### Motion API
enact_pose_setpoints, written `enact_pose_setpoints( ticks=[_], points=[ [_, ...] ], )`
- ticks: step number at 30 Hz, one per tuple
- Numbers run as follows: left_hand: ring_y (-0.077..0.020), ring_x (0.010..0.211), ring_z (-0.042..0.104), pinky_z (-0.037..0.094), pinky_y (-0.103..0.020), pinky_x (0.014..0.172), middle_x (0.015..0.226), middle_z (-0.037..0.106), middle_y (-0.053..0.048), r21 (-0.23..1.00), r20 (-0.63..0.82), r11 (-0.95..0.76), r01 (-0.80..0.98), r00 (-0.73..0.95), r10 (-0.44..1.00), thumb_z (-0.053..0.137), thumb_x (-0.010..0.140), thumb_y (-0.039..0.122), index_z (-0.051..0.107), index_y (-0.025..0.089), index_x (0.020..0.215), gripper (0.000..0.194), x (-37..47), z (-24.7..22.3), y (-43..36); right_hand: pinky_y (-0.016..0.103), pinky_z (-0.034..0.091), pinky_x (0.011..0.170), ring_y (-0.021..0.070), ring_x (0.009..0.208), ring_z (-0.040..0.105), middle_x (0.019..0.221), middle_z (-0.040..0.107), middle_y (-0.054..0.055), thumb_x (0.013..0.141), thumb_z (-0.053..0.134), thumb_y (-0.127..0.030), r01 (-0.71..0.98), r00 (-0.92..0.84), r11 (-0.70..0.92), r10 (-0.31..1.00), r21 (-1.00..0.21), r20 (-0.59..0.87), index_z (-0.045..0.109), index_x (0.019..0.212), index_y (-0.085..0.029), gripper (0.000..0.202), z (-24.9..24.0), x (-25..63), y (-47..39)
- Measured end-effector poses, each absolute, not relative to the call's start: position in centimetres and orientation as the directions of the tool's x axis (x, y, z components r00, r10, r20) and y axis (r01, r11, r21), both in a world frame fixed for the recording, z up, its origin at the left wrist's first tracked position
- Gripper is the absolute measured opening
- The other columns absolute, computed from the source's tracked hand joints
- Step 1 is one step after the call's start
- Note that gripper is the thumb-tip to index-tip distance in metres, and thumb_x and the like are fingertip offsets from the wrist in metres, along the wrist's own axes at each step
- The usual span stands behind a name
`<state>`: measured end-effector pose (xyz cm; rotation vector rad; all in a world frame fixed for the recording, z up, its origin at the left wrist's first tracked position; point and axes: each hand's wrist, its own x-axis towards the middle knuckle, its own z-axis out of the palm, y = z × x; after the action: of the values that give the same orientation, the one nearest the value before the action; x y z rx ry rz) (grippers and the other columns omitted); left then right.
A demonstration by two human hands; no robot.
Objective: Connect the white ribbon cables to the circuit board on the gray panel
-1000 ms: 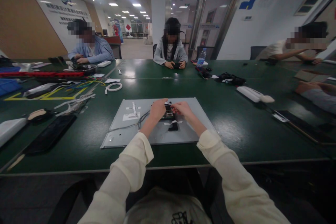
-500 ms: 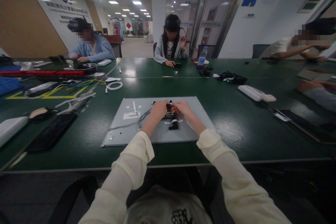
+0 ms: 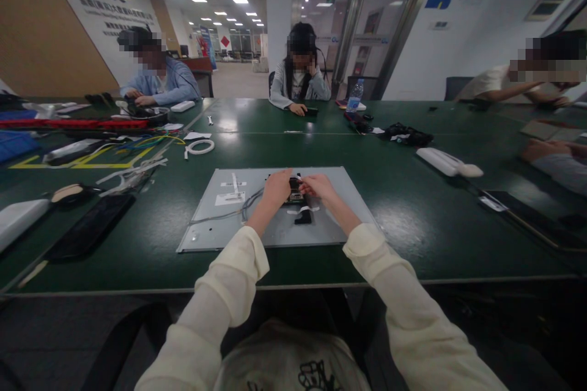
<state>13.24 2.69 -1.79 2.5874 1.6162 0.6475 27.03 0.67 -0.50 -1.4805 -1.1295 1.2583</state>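
A flat grey metal panel (image 3: pixel 257 235) lies on the green table in front of me, with white labels on its left part. At its middle sits a small dark circuit board (image 3: pixel 296 192), partly hidden by my hands. My left hand (image 3: pixel 277 190) is closed at the board's left side, its fingertips turned away from view. My right hand (image 3: pixel 317 187) pinches at the board's right edge; whatever is between its fingers is too small to make out. Grey cables (image 3: pixel 217 218) run from under my left hand to the panel's left edge. A black piece with white tape (image 3: pixel 303 216) lies just below the board.
Left on the table are a dark phone (image 3: pixel 92 229), a computer mouse (image 3: pixel 68 193), cable ties and a white cable coil (image 3: pixel 200 147). To the right lie a white power bank-like device (image 3: pixel 440 161) and another dark phone (image 3: pixel 532 217). Several people sit around, with a water bottle (image 3: pixel 355 96) across.
My hands stay at the board with only slight finger movement. The person opposite has brought a raised hand closer to the head.
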Motion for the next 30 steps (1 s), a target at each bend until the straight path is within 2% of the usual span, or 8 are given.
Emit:
enact_pose_setpoints(
  ticks=[5, 11, 17, 19, 23, 30],
  points=[
    [-0.0205, 0.096, 0.06, 0.043, -0.03, 0.085, 0.104, 0.066, -0.009, 0.201, 0.244, -0.475, 0.857, 0.426, 0.871, 0.039, 0.084, 0.012, 0.057, 0.02, 0.114, 0.036, 13.3, -1.8, 2.9, 0.011, 0.033, 0.036, 0.007, 0.046, 0.057, 0.058, 0.064, 0.007, 0.081, 0.056, -0.021, 0.158, 0.064, -0.215, 0.976, -0.964, -0.208, 0.06, 0.074, -0.009, 0.015, -0.4, 27.1, 0.7],
    [-0.0196, 0.099, 0.059, 0.042, -0.028, 0.087, 0.107, 0.065, -0.009, 0.171, 0.181, -0.482, 0.859, 0.453, 0.873, 0.042, 0.084, 0.015, 0.059, 0.021, 0.113, 0.034, 13.2, -1.2, 2.9, 0.011, 0.035, 0.041, 0.006, 0.049, 0.057, 0.066, 0.066, 0.006, 0.086, 0.047, -0.022, 0.27, 0.02, -0.193, 0.981, -0.943, -0.194, 0.061, 0.082, -0.01, 0.019, -0.4, 27.5, 0.6],
    [-0.0187, 0.105, 0.057, 0.04, -0.027, 0.091, 0.11, 0.064, -0.009, 0.174, 0.169, -0.501, 0.848, 0.475, 0.864, 0.042, 0.082, 0.013, 0.057, 0.02, 0.116, 0.038, 13.0, -0.9, 2.6, 0.016, 0.036, 0.049, 0.0089, 0.048, 0.053, 0.052, 0.059, 0.001, 0.081, 0.049, -0.019, 0.493, 0.096, -0.108, 0.993, -0.863, -0.069, 0.063, 0.071, -0.012, 0.018, -0.3, 27.8, 0.2],
    [-0.0181, 0.106, 0.056, 0.04, -0.026, 0.092, 0.112, 0.063, -0.009, 0.177, 0.164, -0.499, 0.848, 0.474, 0.865, 0.042, 0.081, 0.011, 0.056, 0.02, 0.117, 0.04, 13.0, -1.0, 2.7, 0.018, 0.036, 0.054, 0.0107, 0.054, 0.055, 0.053, 0.06, 0.002, 0.08, 0.051, -0.023, 0.612, 0.124, -0.075, 0.992, -0.787, 0.002, 0.064, 0.07, -0.012, 0.02, -0.1, 28.1, 0.1],
    [-0.02, 0.106, 0.057, 0.041, -0.028, 0.09, 0.115, 0.062, -0.008, 0.192, 0.176, -0.492, 0.849, 0.463, 0.868, 0.041, 0.08, 0.01, 0.055, 0.019, 0.118, 0.042, 12.9, -1.2, 2.8, 0.019, 0.035, 0.058, 0.0133, 0.063, 0.058, 0.059, 0.063, 0.003, 0.082, 0.049, -0.03, 0.837, 0.076, -0.03, 0.995, -0.547, 0.061, 0.067, 0.074, -0.013, 0.026, 0.4, 28.6, -0.3],
    [-0.0199, 0.108, 0.055, 0.04, -0.028, 0.092, 0.119, 0.059, -0.008, 0.215, 0.172, -0.475, 0.853, 0.446, 0.878, 0.039, 0.081, 0.01, 0.053, 0.019, 0.122, 0.044, 12.9, -1.4, 2.8, 0.02, 0.034, 0.06, 0.0138, 0.071, 0.059, 0.071, 0.066, 0.006, 0.086, 0.043, -0.032, 0.935, 0.008, 0.001, 1.0, -0.354, 0.022, 0.068, 0.073, -0.015, 0.033, 0.9, 28.7, -1.3]
  ],
)
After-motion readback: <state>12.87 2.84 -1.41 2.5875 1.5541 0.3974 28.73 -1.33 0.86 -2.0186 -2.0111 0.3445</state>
